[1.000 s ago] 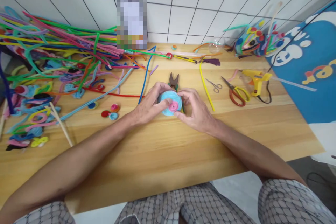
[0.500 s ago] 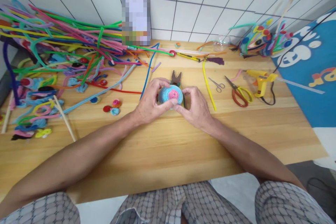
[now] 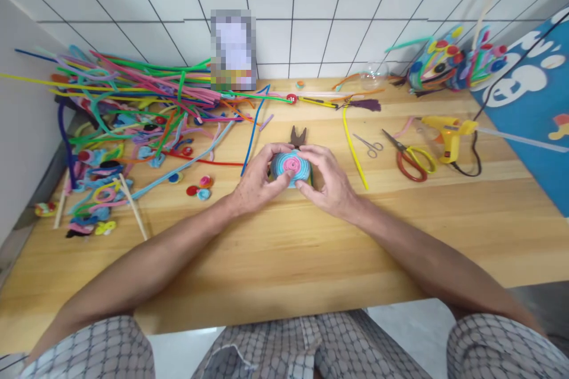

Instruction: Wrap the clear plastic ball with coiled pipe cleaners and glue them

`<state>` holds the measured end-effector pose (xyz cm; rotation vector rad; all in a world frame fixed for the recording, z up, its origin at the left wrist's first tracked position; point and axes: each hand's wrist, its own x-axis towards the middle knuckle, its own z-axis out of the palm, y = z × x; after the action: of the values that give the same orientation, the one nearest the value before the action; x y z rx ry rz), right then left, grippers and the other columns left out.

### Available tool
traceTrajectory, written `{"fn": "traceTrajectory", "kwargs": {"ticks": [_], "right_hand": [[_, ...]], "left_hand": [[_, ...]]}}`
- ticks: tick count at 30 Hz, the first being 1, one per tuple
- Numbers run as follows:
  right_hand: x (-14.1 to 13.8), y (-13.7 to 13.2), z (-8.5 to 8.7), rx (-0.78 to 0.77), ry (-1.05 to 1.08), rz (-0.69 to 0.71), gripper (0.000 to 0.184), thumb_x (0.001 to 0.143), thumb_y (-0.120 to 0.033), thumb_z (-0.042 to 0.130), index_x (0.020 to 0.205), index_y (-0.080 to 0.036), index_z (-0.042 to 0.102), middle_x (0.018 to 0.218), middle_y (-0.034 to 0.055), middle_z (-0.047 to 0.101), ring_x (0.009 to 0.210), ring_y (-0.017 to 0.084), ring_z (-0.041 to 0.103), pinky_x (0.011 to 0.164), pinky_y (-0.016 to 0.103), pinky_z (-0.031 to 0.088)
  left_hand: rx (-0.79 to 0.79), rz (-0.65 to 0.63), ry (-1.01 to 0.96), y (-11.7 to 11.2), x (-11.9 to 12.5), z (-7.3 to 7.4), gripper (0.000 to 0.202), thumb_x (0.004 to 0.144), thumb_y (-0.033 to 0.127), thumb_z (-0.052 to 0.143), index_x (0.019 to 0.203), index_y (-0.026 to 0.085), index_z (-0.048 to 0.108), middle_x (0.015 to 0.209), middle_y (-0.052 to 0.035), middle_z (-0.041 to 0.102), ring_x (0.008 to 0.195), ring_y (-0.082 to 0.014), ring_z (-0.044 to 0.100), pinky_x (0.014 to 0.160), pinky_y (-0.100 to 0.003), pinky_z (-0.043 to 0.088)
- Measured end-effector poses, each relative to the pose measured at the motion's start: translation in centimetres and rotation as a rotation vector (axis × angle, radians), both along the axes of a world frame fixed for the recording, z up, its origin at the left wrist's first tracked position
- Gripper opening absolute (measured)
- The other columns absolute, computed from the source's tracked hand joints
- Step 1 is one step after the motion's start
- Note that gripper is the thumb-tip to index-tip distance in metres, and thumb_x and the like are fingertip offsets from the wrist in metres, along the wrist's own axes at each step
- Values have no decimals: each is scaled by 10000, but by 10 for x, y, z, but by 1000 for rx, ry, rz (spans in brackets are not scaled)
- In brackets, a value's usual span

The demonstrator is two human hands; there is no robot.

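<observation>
Between my hands is a round coil of pipe cleaner [image 3: 303, 175], light blue around a pink spiral centre. My left hand [image 3: 261, 182] grips its left side, with the thumb pressed on the pink middle. Curved around the right side is my right hand [image 3: 328, 182], its fingers on the top edge and its thumb at the lower right. Just behind the coil, the dark jaws of a pair of pliers [image 3: 298, 136] point away from me; the handles are largely hidden by the coil and hands.
Bundled pipe cleaners [image 3: 151, 80] and small coiled pieces [image 3: 203, 194] crowd the left. To the right lie a yellow pipe cleaner [image 3: 354, 151], small scissors [image 3: 370, 145], larger scissors [image 3: 411, 160] and a yellow glue gun [image 3: 448, 136]. A utility knife [image 3: 317, 102] lies near the tiled wall.
The camera view has shifted, showing more of the table's left side. My right fingers have moved onto the coil's top edge, while my left hand keeps its grip.
</observation>
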<state>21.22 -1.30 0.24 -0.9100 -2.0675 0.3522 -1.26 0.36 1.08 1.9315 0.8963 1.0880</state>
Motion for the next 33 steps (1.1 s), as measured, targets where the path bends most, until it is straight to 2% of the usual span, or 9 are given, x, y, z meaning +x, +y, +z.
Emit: {"fn": "traceTrajectory", "kwargs": {"ticks": [3, 7, 15, 28, 33], "right_hand": [[0, 0, 0, -18, -1, 6, 533, 976, -309, 682, 1485, -283, 527, 1476, 146, 639, 1416, 331, 603, 1176, 606, 533], [-2, 0, 1, 6, -18, 11, 478, 980, -292, 687, 1436, -273, 549, 1449, 147, 641, 1389, 317, 616, 1146, 586, 550], [-6, -1, 4, 41, -3, 24, 466, 974, -257, 716, 1414, -281, 566, 1399, 139, 673, 1329, 321, 650, 1102, 578, 572], [-6, 0, 5, 80, -54, 35, 502, 963, -237, 737, 1432, -321, 577, 1397, 116, 685, 1297, 320, 673, 1064, 565, 585], [-6, 1, 5, 101, -66, 33, 502, 967, -247, 731, 1436, -323, 568, 1386, 117, 688, 1294, 319, 676, 1060, 565, 589]], "left_hand": [[-62, -29, 11, -2, 1, 4, 321, 1034, 415, 654, 1262, 228, 527, 1466, -172, 651, 1332, -266, 671, 1130, -468, 549], [-53, -15, 44, -5, 1, 8, 277, 1041, 419, 656, 1201, 226, 536, 1486, -176, 654, 1340, -268, 676, 1143, -479, 536], [-19, -3, 4, -11, 2, 3, 169, 1086, 385, 605, 1140, 230, 566, 1441, -142, 687, 1413, -254, 640, 1180, -467, 520], [103, -62, 42, -7, -6, 8, 47, 1093, 251, 587, 1114, 210, 578, 1371, -140, 699, 1424, -239, 626, 1171, -436, 533], [110, -56, 38, -7, -5, 3, 95, 1102, 305, 573, 1138, 217, 563, 1366, -141, 706, 1426, -253, 628, 1170, -452, 534]]}}
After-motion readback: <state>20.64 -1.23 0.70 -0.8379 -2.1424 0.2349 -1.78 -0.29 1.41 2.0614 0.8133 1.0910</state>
